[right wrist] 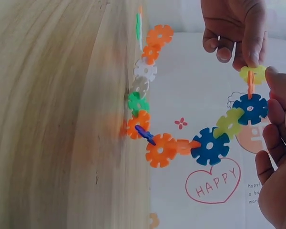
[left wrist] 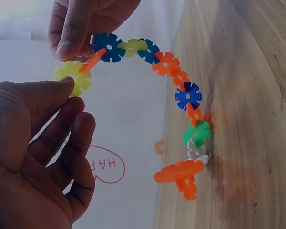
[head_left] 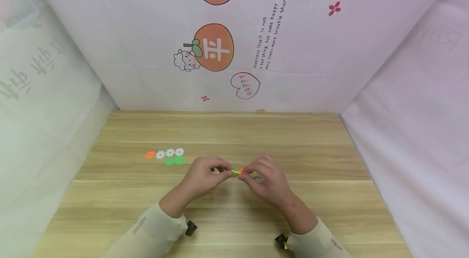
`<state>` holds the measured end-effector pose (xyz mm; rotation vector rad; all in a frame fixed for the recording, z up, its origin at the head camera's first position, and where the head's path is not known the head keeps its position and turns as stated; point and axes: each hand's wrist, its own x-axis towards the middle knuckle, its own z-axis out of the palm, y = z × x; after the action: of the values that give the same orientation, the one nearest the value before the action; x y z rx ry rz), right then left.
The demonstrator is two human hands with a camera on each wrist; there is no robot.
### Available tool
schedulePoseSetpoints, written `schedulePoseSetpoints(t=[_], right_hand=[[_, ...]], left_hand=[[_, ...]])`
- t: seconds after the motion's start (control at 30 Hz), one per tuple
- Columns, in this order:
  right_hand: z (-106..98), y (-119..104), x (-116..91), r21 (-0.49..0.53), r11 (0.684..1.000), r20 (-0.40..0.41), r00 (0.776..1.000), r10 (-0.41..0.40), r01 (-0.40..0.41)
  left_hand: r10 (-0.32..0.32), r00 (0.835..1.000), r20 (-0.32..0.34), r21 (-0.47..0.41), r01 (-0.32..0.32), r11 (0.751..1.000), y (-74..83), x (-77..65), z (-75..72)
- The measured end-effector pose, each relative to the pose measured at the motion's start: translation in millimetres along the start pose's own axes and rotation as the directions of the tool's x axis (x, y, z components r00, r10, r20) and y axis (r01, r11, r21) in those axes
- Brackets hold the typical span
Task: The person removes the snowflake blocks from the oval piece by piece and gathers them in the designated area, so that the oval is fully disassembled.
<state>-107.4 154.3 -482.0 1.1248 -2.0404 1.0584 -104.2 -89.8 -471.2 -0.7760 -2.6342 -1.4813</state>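
Both hands meet over the table's middle. My left hand (head_left: 203, 176) pinches a yellow notched snowflake disc (left wrist: 62, 71) between thumb and fingers. Opposite it, my right hand (head_left: 269, 180) holds the end of a chain of interlocked plastic snowflake discs, its fingers beside a blue disc (right wrist: 250, 109). An orange disc (right wrist: 250, 85), seen edge-on, overlaps the yellow one at the chain's end. From there the chain curves down through yellow, blue, orange, green (left wrist: 196, 133) and white discs to orange ones (left wrist: 178, 171) by the tabletop.
Loose snowflake discs lie in two short rows on the wooden table (head_left: 311, 140), left of the hands: an orange disc (head_left: 150, 155), white discs (head_left: 170, 152) and green discs (head_left: 179, 160). A printed white cloth (head_left: 293, 87) stands behind, with white cloth sides.
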Motion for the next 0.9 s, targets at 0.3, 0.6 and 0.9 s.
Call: schedulePoseSetpoints(t=[0.3,0.6,0.9], right_hand=[[-2.0,3.1,-6.9,-0.030,0.995,0.067,0.993,0.096,-0.094],[3.9,5.0,-13.1,-0.072,0.991,0.127,0.985,0.118,-0.109],[5.0,2.9,-13.3,-0.094,0.988,0.122,0.984,0.132,-0.121]], left_hand=[[-0.042,0.999,0.000,-0.007,0.042,0.999,0.9,-1.8,-1.9],[-0.067,0.998,-0.001,-0.018,0.067,0.998,3.2,-3.0,-3.4],[-0.050,0.999,-0.013,-0.009,0.049,0.999,4.7,-4.1,-4.5]])
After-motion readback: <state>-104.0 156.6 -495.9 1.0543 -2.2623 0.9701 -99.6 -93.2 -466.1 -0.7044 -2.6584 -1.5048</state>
